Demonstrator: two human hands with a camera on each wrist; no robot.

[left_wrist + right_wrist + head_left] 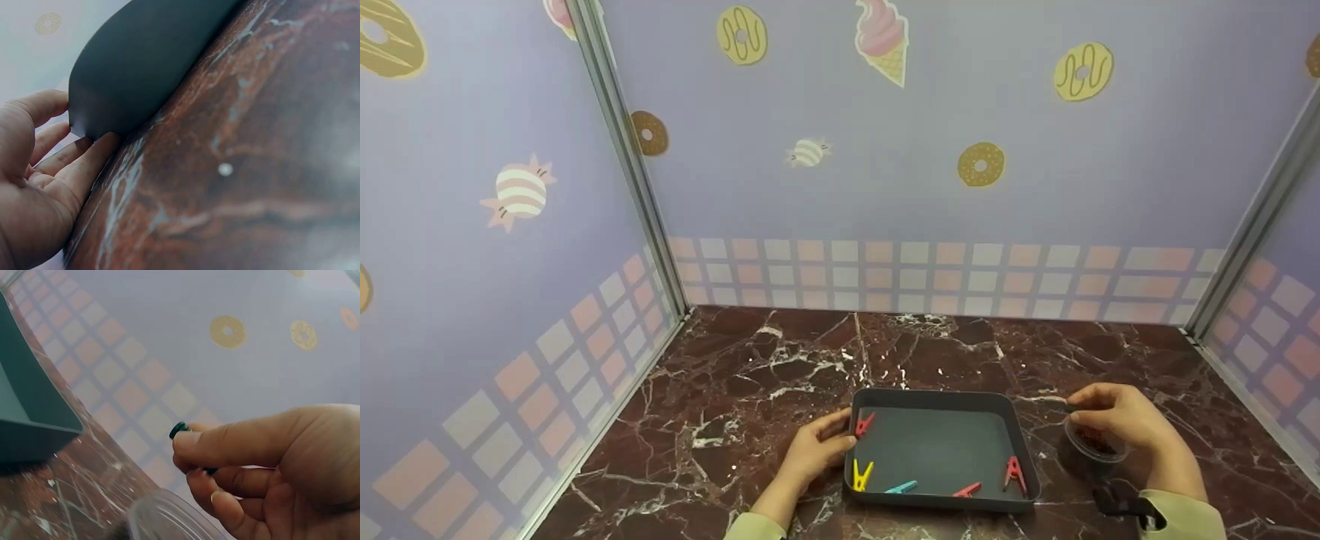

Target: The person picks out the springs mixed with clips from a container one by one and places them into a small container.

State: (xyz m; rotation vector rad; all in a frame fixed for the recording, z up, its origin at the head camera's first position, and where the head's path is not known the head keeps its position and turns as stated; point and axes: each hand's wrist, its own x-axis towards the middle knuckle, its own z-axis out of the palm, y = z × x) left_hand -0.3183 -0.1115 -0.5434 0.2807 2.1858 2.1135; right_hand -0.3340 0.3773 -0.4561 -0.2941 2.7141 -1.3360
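Note:
A dark grey tray [941, 400] lies on the table, with several small clothespins near its walls: a red clothespin [864, 425], a yellow clothespin [862, 475], a blue clothespin [901, 487] and two more red ones. My left hand [819, 448] grips the tray's left wall, thumb at the rim; the left wrist view shows its fingertips against the outside. Between thumb and fingertips, my right hand [1125, 416] pinches a small dark green clothespin [178, 430], mostly hidden by the fingers. Directly below that hand is a round clear plastic tub [1099, 450] with reddish contents, partly covered.
The table [750, 450] has a dark red marbled top. A patterned back wall [937, 277] and side walls enclose it. To the right of the tray stands the tub, with a black strap-like item [1114, 501] by the right wrist.

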